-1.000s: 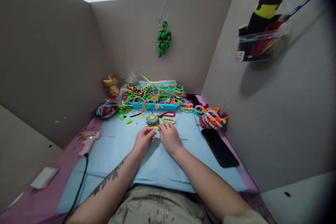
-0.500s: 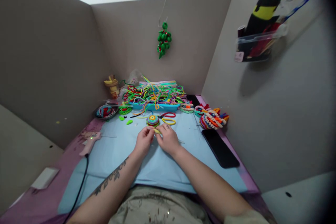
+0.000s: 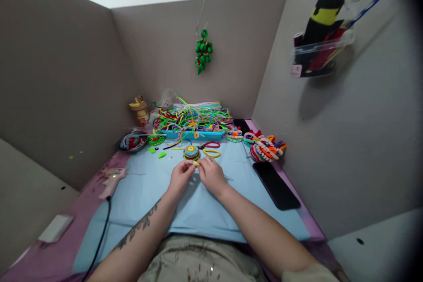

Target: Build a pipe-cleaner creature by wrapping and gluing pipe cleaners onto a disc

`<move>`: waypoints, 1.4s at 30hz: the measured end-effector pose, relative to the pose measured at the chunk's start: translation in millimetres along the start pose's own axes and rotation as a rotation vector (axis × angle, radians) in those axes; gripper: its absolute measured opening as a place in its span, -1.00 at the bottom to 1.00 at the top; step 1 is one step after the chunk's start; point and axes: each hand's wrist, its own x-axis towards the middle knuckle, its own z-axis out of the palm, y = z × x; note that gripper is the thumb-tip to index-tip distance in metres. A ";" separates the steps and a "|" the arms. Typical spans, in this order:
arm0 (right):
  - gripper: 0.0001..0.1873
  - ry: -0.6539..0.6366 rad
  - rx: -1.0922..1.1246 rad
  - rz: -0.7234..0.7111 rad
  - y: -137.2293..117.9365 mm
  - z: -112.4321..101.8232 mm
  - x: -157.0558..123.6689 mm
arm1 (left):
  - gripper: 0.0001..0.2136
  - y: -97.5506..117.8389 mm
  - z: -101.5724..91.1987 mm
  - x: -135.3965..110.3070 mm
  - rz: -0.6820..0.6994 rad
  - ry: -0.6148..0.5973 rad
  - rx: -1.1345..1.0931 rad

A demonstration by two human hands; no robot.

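Between my fingertips is a small yellow piece [image 3: 196, 163], perhaps pipe cleaner; its exact kind is too small to tell. My left hand [image 3: 181, 174] pinches it from one side, and my right hand [image 3: 210, 173] grips it from the other. Just beyond my fingers sits a round multicoloured striped ball [image 3: 191, 153] with a yellow and orange top. Scissors [image 3: 211, 153] with one red and one yellow handle loop lie right of the ball. Small bright green pieces [image 3: 162, 155] rest to its left.
A blue tray [image 3: 211, 135] heaped with colourful pipe cleaners [image 3: 194, 116] stands at the back. At the left are a pink glue gun [image 3: 114, 181] with a black cord and a dark bowl [image 3: 141, 146]. A black phone [image 3: 276, 186] and colourful fuzzy crafts [image 3: 267, 150] lie at the right.
My fingers have shifted slightly on the yellow piece, and less of it shows now. The whole view has moved a little; the things on the table stay in place.
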 end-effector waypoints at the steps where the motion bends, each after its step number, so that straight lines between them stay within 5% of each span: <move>1: -0.83 0.000 0.001 0.006 0.1 0.0 0.0 | -0.76 -0.7 -0.6 -0.1 -0.004 -0.004 0.001; 27: -0.86 0.005 -0.145 0.033 -3.1 3.5 1.3 | -0.82 -5.2 2.8 -1.9 0.050 0.144 0.100; 42: -0.86 -0.024 -0.228 -0.056 -6.0 4.4 1.1 | -0.69 -7.5 1.1 -0.7 -0.068 0.158 0.034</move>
